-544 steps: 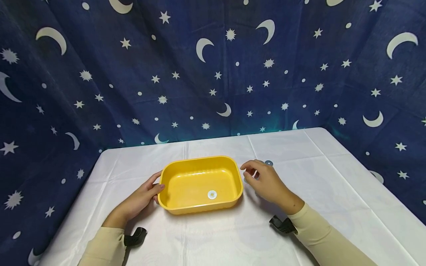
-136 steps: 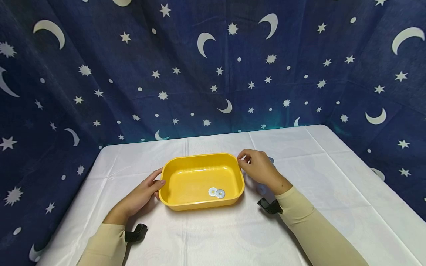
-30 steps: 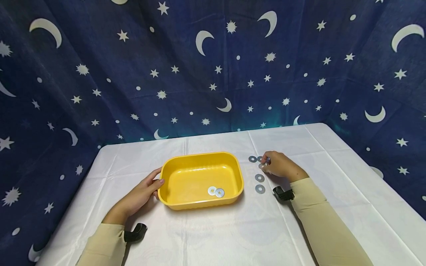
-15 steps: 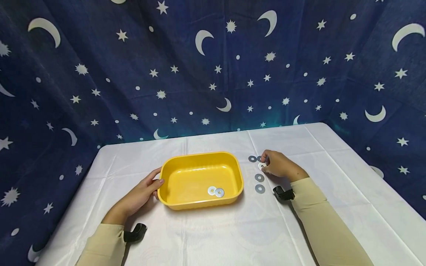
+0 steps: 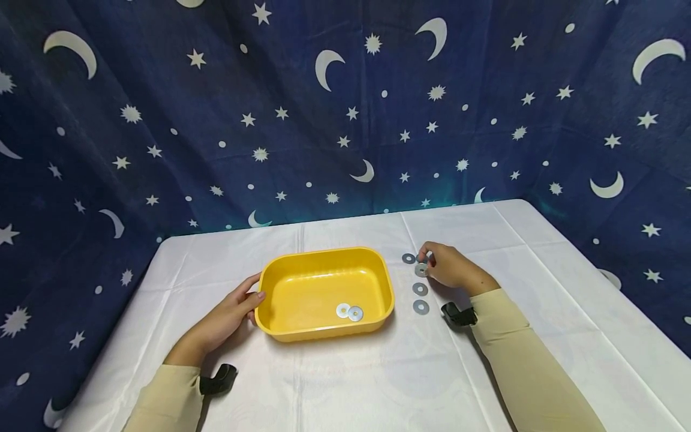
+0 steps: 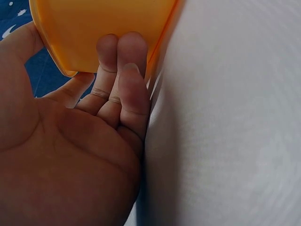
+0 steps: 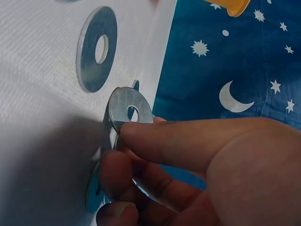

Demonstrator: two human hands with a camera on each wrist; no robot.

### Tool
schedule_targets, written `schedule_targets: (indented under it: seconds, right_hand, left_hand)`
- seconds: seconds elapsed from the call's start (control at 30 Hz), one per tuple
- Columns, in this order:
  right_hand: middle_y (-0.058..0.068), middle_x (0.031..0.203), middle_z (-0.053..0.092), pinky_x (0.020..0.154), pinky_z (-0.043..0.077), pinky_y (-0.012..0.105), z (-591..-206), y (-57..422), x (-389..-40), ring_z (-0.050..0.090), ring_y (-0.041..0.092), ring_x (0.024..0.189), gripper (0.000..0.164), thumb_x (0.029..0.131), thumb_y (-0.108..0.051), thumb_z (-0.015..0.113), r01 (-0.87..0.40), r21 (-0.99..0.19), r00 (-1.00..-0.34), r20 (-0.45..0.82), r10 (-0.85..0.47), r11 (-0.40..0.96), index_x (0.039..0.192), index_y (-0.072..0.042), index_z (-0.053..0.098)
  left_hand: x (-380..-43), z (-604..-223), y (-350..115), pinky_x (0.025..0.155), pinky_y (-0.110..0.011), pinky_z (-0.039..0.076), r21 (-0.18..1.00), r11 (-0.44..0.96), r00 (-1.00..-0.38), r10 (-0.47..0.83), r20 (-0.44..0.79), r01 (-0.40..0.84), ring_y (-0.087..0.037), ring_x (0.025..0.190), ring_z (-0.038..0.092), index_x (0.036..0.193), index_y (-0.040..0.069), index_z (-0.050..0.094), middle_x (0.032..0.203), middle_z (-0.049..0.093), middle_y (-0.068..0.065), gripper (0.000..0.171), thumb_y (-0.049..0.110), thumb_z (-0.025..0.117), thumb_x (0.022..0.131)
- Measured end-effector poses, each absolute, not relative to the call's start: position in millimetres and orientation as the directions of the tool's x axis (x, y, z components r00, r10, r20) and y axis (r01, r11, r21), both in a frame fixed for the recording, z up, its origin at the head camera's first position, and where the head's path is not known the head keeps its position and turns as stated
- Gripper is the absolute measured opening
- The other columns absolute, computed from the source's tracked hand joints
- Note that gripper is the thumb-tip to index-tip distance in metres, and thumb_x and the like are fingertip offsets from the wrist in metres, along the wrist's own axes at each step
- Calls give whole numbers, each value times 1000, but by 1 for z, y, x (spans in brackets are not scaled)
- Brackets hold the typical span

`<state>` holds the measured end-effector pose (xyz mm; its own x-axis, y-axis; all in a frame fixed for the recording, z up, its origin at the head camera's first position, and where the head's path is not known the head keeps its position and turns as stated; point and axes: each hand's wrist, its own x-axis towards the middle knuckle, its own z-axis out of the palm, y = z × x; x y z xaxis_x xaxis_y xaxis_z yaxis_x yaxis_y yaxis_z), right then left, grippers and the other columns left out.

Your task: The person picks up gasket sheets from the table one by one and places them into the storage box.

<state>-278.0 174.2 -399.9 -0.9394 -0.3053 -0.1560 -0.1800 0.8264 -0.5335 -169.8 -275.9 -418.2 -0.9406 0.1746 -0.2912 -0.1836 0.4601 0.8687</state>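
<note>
A yellow rectangular tub [image 5: 324, 294] stands on the table with two metal washers [image 5: 355, 313] inside, one overlapping the other. My left hand [image 5: 229, 321] holds the tub's left end, thumb over the rim. In the left wrist view, fingertips [image 6: 131, 47] rest against its outer wall. To the right of the tub, my right hand [image 5: 450, 267] pinches a flat grey washer [image 7: 129, 106] between thumb and fingers. That washer is tilted up on edge in the right wrist view. A farther washer [image 5: 422, 258] is partly hidden by the fingers.
More washers lie on the white tablecloth right of the tub: one at the back [image 5: 408, 258], and two nearer ones [image 5: 420, 289] in a short column. Behind the table hangs a dark blue curtain [image 5: 302, 108] with moons and stars.
Eighteen seconds ago one washer lay in the tub; now two do. Since 4.5 seconds ago my right hand has gone from the tub's right rim to the washers and taken one. The left hand stays put.
</note>
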Motion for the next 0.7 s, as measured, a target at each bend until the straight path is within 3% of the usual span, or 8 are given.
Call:
schedule_targets:
  seconds: [0.43,0.7]
  right_hand:
    - [9,90,60,72,46,30,-395,161,-276,54,22,78,19,92,0,57,-199,-547,-930,-156,-333,813,108,-8,63]
    - [11,93,60,64,47,28,-383,153,-267,53,20,74,25,94,-2,55,-234,-587,-921,-122,-371,775,118,-8,60]
  left_hand:
    - [-169,-419,-278,95,-32,37,870,458,-940,177,-293,-185,-19,87,57,158,25,23,104,59,-10,62,47,45,104]
    - [-170,-419,-277,94,-29,38,875,447,-938,185,-295,-187,-19,87,58,158,24,23,104,60,-10,62,46,45,105]
